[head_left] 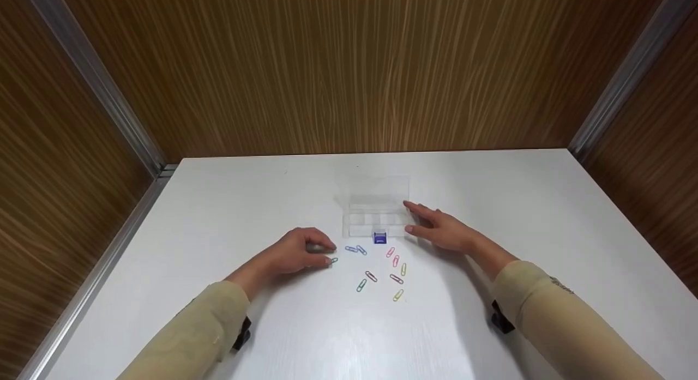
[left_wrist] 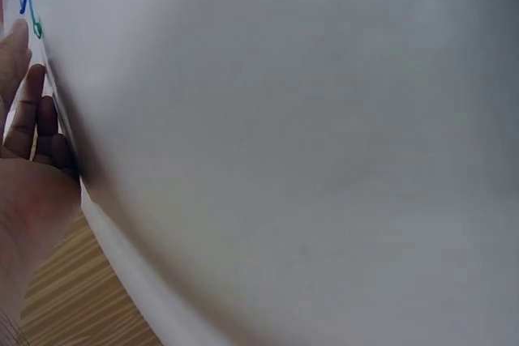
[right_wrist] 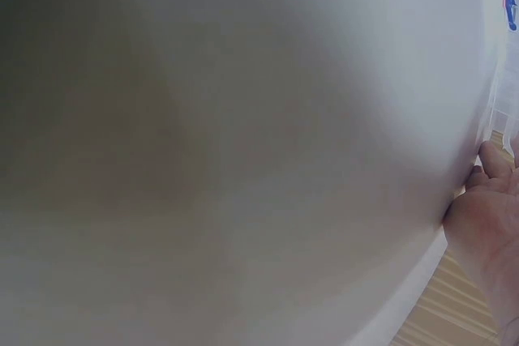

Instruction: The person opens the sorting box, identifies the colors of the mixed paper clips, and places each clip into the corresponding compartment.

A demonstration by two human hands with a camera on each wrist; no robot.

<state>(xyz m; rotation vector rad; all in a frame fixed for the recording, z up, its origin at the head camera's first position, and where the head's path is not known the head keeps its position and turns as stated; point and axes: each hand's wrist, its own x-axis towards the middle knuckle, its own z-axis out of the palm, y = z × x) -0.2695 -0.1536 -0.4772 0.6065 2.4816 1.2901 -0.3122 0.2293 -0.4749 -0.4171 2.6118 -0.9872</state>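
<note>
A clear plastic box [head_left: 357, 230] with compartments stands in the middle of the table, its transparent lid [head_left: 379, 189] raised at the back and a blue latch [head_left: 380, 238] at its front. My right hand [head_left: 444, 230] is at the box's right side, thumb and index finger spread along it. To the left, my left hand [head_left: 297, 252] hovers low with thumb and index finger apart. Just by the thumb tip lies a green paper clip [head_left: 334, 260], also seen beyond the fingers in the left wrist view. Two blue paper clips [head_left: 356, 249] lie right of that hand.
In front of the box several more paper clips are scattered: pink ones [head_left: 390, 252], yellow ones [head_left: 398, 295], dark red ones [head_left: 396, 279] and another green one [head_left: 361, 285]. The white table [head_left: 245, 194] is bounded by wood-grain panels [head_left: 354, 69] at the back and sides.
</note>
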